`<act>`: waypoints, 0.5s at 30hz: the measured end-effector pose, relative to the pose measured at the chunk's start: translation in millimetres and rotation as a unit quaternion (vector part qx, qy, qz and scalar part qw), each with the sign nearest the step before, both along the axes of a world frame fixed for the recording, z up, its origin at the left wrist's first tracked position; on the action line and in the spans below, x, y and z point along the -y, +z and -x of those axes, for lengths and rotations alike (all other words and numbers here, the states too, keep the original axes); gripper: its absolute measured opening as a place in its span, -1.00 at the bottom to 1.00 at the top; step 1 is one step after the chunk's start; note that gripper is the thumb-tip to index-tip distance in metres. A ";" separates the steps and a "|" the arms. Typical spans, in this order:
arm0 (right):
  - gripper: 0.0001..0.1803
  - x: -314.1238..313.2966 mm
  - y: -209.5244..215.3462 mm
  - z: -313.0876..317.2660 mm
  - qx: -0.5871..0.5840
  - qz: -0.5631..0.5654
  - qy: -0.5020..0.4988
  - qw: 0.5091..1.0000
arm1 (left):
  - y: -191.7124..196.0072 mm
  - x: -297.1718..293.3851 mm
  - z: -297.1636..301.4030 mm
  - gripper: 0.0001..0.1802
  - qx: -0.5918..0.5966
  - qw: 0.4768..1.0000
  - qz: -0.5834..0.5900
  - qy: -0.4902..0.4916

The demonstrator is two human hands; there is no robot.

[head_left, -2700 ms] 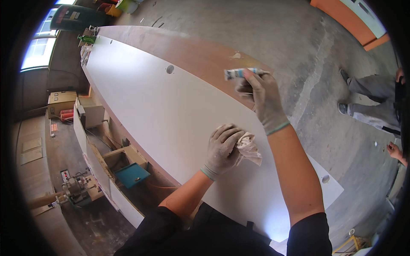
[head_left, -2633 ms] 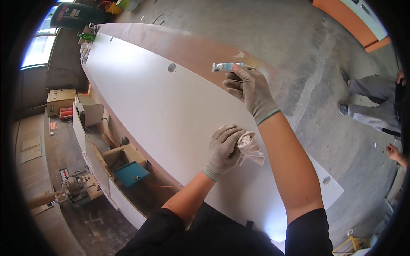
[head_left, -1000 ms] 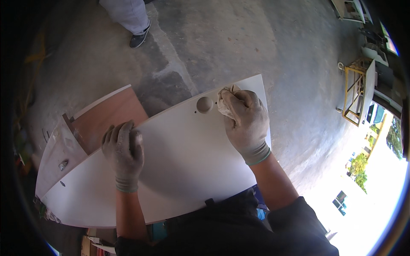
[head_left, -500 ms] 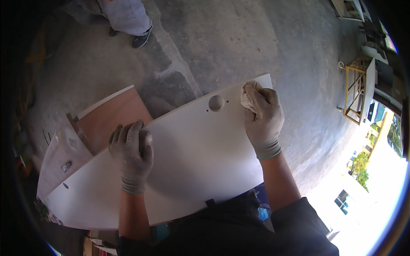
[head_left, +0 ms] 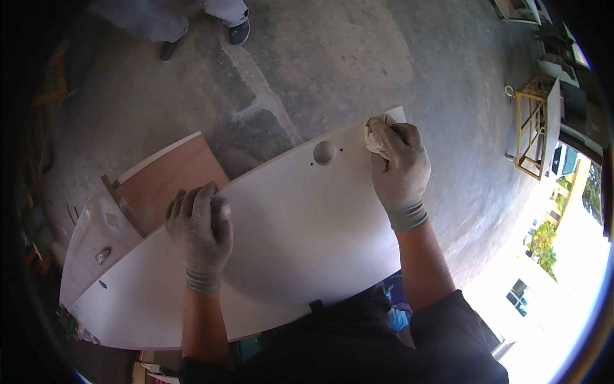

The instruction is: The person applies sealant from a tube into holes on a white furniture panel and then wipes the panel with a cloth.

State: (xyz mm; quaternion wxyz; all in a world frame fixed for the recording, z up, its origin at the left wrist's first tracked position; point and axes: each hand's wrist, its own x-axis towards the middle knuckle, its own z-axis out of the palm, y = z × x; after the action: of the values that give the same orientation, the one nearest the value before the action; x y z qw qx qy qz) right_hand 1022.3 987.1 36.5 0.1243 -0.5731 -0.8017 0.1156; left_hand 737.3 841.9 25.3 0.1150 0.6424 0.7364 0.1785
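A long white panel (head_left: 288,224) with a curved outline lies across in front of me. It has a round hole (head_left: 325,153) with two small dark dots beside it. My left hand (head_left: 201,233), in a dusty pale work glove, grips the far edge of the panel, its fingers curled over that edge. At the panel's far right corner, my right hand (head_left: 403,166), gloved the same way, presses a crumpled off-white cloth (head_left: 376,137) onto the surface. The fingers close round the cloth and hide part of it.
Beyond the panel's left part stand a reddish-brown board (head_left: 169,182) and a whitish curved piece (head_left: 96,237). Another person's shoe (head_left: 239,32) shows on the concrete floor (head_left: 332,70) at the far left. A yellow metal frame rack (head_left: 529,131) stands at right.
My right hand has shifted slightly to the right with the cloth along the panel's corner. My left hand keeps its hold. The other person's legs have moved, with the feet now farther apart.
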 end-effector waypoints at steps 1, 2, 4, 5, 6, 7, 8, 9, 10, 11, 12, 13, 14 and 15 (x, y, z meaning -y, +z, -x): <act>-0.54 -0.4 0.4 -0.6 -0.009 -0.016 -0.049 0.999 | -0.3 -0.5 -0.1 -0.69 0.003 1.000 0.001 0.001; -0.53 -0.4 0.1 -0.7 -0.030 -0.016 -0.014 0.999 | -0.5 -1.0 -0.2 -0.69 0.006 1.000 0.006 0.004; -0.54 -2.4 0.3 -1.8 -0.015 -0.014 0.043 0.999 | -0.6 -1.2 -0.5 -0.69 0.004 1.000 -0.006 0.003; -0.54 -3.0 0.6 -1.8 -0.007 -0.012 0.105 0.994 | -0.5 -0.9 -0.8 -0.69 0.002 1.000 -0.009 0.004; -0.54 -5.4 1.2 -2.8 -0.016 -0.014 0.097 0.995 | -0.5 -0.8 -1.0 -0.69 0.000 1.000 -0.007 0.003; -0.54 -5.7 1.9 -2.2 -0.010 -0.012 0.029 0.999 | -0.3 -0.3 -1.2 -0.69 -0.002 1.000 -0.004 0.002; -0.53 -7.0 2.9 -2.2 -0.006 -0.008 -0.004 1.000 | 0.1 0.1 -1.4 -0.69 -0.005 1.000 -0.002 0.002; -0.53 -6.0 3.7 -0.8 -0.006 -0.021 -0.068 0.997 | 0.1 0.3 -1.6 -0.69 -0.004 1.000 -0.001 0.003; -0.51 -5.4 4.5 0.4 -0.018 -0.008 -0.067 0.998 | -0.1 0.1 -1.6 -0.69 -0.002 1.000 -0.001 0.003; -0.51 -3.2 5.0 2.4 -0.017 0.010 -0.016 1.000 | -0.3 -0.2 -1.7 -0.69 -0.002 1.000 0.004 0.005; -0.51 0.2 5.2 4.8 -0.017 0.016 0.006 1.000 | -0.2 -0.5 -1.4 -0.69 0.001 1.000 -0.002 0.004; -0.50 1.0 5.4 5.5 -0.015 0.034 0.051 0.998 | -0.3 -0.6 -1.6 -0.69 0.003 1.000 -0.003 0.007; -0.51 2.8 5.4 6.0 -0.002 0.060 0.089 0.994 | -0.4 -1.0 -2.2 -0.69 0.004 1.000 -0.005 0.009; -0.51 2.0 5.5 5.3 -0.005 0.032 0.044 0.998 | -0.2 -1.1 -2.5 -0.69 0.001 1.000 -0.004 0.008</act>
State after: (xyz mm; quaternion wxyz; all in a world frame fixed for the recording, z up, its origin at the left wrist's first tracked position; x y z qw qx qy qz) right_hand 1017.0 985.1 42.0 0.1045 -0.5401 -0.8215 0.1497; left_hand 739.8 843.0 25.1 0.1120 0.6370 0.7403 0.1832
